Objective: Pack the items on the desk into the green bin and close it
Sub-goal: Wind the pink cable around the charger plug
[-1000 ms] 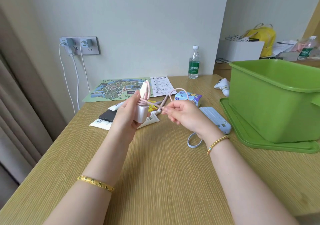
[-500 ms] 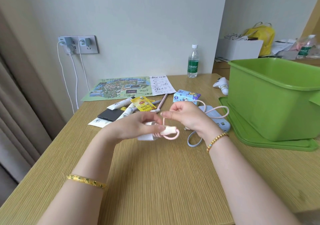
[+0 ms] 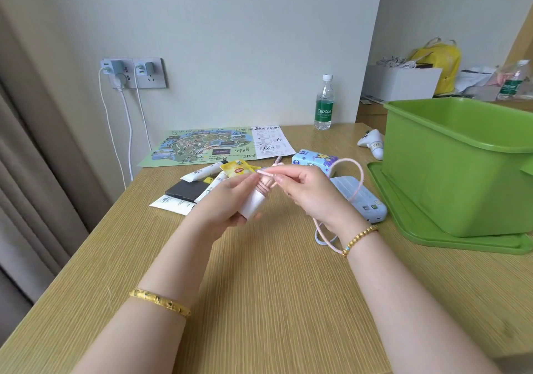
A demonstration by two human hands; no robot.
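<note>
At frame centre, above the desk [image 3: 259, 287], the left hand [image 3: 227, 203] grips a white charger [image 3: 253, 203]; the right hand [image 3: 311, 194] pinches its pink cable [image 3: 350, 168]. The green bin [image 3: 455, 171] stands open at the right edge, on its lid [image 3: 461, 241].

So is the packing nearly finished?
Not nearly. The green bin stands open on its lid; its inside is hidden from here. In hand: the left hand holds a white charger while the right hand winds its pink cable round it. Still on the desk: power bank, tissue pack, tea bag, tubes, map.
</note>
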